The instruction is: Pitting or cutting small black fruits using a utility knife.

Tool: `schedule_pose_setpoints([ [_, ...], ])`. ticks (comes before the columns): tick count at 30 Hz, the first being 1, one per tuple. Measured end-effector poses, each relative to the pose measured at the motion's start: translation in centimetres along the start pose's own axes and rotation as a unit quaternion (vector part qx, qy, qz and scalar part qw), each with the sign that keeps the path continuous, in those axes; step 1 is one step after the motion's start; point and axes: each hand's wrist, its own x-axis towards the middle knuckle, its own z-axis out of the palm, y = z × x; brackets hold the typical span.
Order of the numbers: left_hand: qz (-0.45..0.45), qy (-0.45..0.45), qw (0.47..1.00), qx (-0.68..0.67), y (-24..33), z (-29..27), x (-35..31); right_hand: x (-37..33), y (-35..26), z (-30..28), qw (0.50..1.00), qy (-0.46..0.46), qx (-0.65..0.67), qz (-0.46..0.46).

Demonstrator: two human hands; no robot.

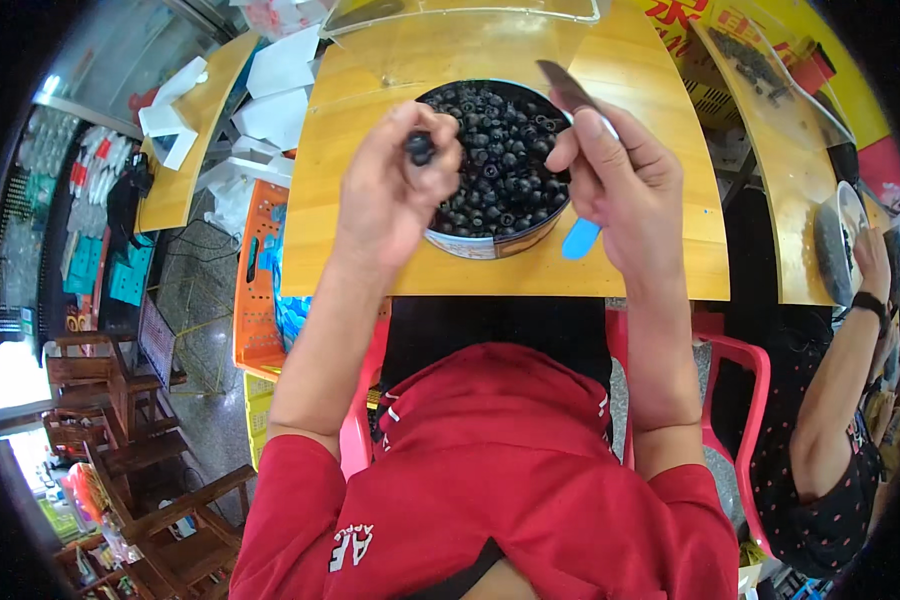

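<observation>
Pinched in the fingers of my left hand (pixel 390 190) is a small dark round piece (pixel 420 149), held over the left rim of a round tin (pixel 490 245). My right hand (pixel 625 180) is closed around a knife (pixel 566 84). Its blade points up and away to the left, and its blue handle end (pixel 581 239) sticks out below the palm. Many small black ring-like pieces (pixel 500 150) fill the tin, some with a hollow showing. The tin stands on a wooden table between my two hands.
A clear plastic tray (pixel 460 45) lies beyond the tin. Left of the table (pixel 695 250) stands an orange crate (pixel 260 270). On the right, a co-worker's hand (pixel 873 262) is at a bowl (pixel 840 245) on another table. Wooden chairs (pixel 160 470) stand at lower left.
</observation>
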Motion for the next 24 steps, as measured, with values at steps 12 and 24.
schedule_pose_setpoints([
  [12,0.087,-0.171,0.565,0.803,0.6,0.4,-0.7,0.5,0.4,-0.8,1.000,-0.011,-0.008,0.024],
  [24,0.141,-0.145,0.481,0.853,-0.8,1.2,-0.1,0.5,1.0,-0.5,0.999,-0.017,-0.006,0.039],
])
